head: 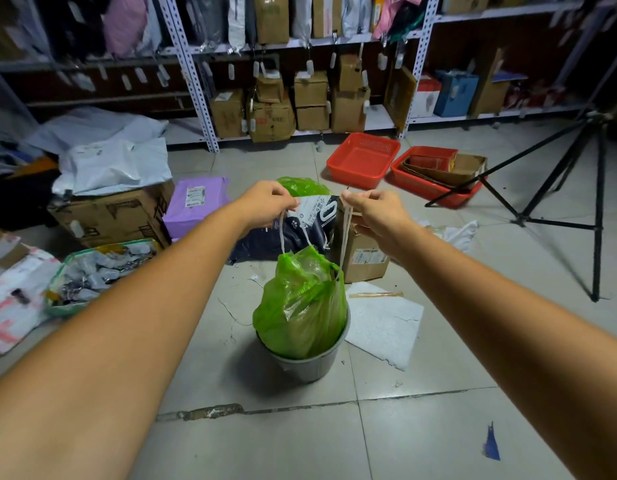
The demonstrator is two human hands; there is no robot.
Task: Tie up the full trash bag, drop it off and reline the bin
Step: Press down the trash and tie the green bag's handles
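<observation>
Green trash bag (301, 306) sits in grey bin (308, 362) on cracked tiled floor (421, 427). Left hand (267, 204) and right hand (374, 214) each pinch white drawstring (345, 233), pulled taut. Parcel-stacked shelving (203, 98), red baskets (364, 159) behind.

Blurred print on the dark package (314, 220), perhaps Chinese; illegible.
</observation>
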